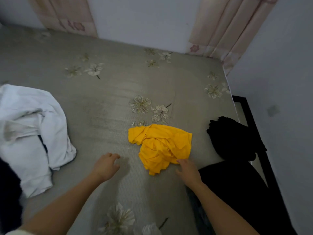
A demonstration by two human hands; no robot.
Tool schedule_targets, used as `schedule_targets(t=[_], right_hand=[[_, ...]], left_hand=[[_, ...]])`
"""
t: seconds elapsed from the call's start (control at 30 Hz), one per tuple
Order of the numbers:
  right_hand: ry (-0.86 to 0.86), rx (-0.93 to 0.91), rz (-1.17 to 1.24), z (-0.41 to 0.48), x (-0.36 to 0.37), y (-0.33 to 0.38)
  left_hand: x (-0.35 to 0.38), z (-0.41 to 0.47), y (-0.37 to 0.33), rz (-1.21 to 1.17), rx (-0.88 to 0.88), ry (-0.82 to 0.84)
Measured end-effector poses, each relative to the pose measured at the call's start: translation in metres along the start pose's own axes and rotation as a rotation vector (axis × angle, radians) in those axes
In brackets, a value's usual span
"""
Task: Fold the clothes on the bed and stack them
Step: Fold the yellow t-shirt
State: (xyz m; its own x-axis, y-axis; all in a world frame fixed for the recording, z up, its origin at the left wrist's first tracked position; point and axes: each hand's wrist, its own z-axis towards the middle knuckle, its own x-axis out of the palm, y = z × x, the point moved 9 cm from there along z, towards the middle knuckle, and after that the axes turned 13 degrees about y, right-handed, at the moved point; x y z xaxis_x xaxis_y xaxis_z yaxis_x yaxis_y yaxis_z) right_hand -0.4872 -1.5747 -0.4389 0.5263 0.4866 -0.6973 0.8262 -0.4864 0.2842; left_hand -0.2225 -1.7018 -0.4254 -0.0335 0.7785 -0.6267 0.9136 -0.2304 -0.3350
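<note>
Item 1. Bed (118,92): a grey-green cover printed with pale flower sprigs fills most of the view; it lies flat, with faint creases.

Item 2. Room: a plain pale wall (144,19) stands behind the bed. A pink curtain (67,16) with a flower motif hangs at far left, and a second pink curtain (228,26) at far right. A black frame (250,116) runs along the bed's right edge.

Item 3. Yellow garment (160,146): crumpled and unfolded, on the cover right of centre, near the person.

Item 4. White garment (30,126): a loose heap at the left side, well apart from the yellow one. A dark cloth (8,192) lies beside it at the frame's left edge.

Item 5. Black garment (233,138): bunched at the bed's right edge, just beside the yellow garment but apart from it. A larger black cloth (237,192) spreads below it at lower right (what it is cannot be told).

Item 6. Left hand (105,167): bare forearm extended, fingers loosely curled, holding nothing, over bare cover left of the yellow garment.

Item 7. Right hand (188,170): fingers spread and relaxed, grasping nothing; the fingertips (179,161) meet the yellow garment's near edge.
</note>
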Motion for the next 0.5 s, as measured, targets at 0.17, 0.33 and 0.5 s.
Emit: schedule_targets(t=[0.17, 0.33, 0.5], right_hand=[[0.055, 0.069, 0.033, 0.036, 0.013, 0.009], [-0.024, 0.159, 0.035, 0.090, 0.006, 0.011], [-0.102, 0.200, 0.011, 0.146, -0.021, 0.009]], left_hand=[[0.008, 0.019, 0.031, -0.106, -0.021, 0.043], [0.006, 0.059, 0.042, -0.226, -0.027, 0.019], [0.011, 0.103, 0.040, -0.318, -0.011, 0.022]])
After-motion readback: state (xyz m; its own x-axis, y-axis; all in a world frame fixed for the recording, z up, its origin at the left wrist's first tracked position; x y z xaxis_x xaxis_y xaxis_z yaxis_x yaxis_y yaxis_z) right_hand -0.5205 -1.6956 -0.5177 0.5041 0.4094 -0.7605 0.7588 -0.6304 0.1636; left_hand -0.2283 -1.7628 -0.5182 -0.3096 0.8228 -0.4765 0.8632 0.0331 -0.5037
